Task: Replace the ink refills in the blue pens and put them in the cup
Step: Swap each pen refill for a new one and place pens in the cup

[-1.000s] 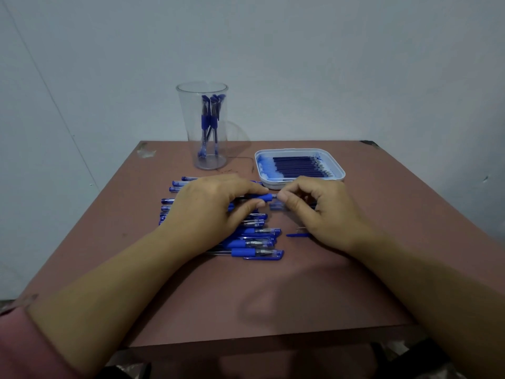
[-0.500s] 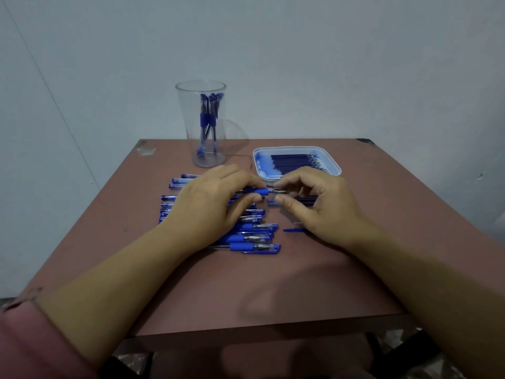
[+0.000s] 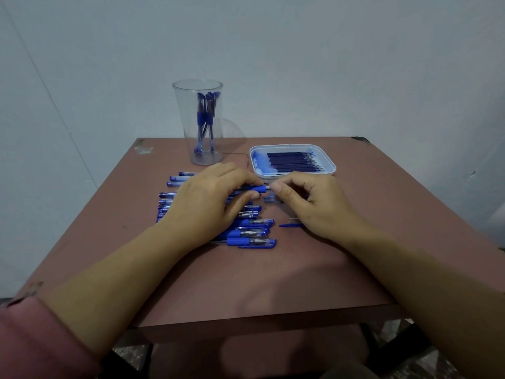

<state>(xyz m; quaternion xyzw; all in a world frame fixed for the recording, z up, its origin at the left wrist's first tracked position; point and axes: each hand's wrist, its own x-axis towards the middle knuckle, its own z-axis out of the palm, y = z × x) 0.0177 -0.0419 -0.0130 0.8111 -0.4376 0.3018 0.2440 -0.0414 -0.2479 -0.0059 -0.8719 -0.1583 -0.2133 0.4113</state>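
My left hand (image 3: 210,203) grips a blue pen (image 3: 255,189) by its barrel, just above a row of several blue pens (image 3: 251,232) lying on the brown table (image 3: 246,283). My right hand (image 3: 308,203) pinches the tip end of that same pen between thumb and forefinger. A clear plastic cup (image 3: 200,124) with a few blue pens upright inside stands at the back. To its right a white tray (image 3: 328,162) holds several dark blue ink refills (image 3: 293,161). A loose blue pen cap (image 3: 269,198) lies under my right fingers.
A thin blue refill or pen part (image 3: 288,225) lies on the table beside my right hand. A pale wall stands close behind the table. The table's front edge (image 3: 259,321) is near my body.
Both hands have stayed on the same pen above the pile. My right fingertips have closed in on its tip end.
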